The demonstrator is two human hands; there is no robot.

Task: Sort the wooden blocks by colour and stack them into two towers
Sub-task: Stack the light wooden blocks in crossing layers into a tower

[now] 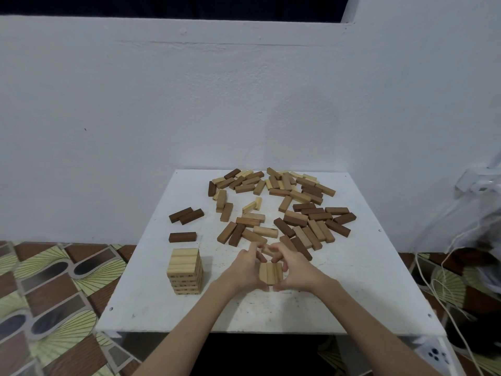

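Both hands, left hand (pixel 248 270) & right hand (pixel 291 268), cup a row of three light blocks (pixel 269 273) just right of the light tower (pixel 185 271), fingers curled round its sides. Tip: square edges flush, lift as one w/ even squeeze, set crosswise on tower. Blocks: smooth rectangular wood, pale/dark; loose pile (pixel 282 207) beyond tower. Tabletop (pixel 352 280) white, speckled.

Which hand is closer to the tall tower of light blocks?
The left hand. It holds the row of three pale wooden blocks just right of the tall light-coloured wooden block tower; the right hand is beyond that row, farther away.
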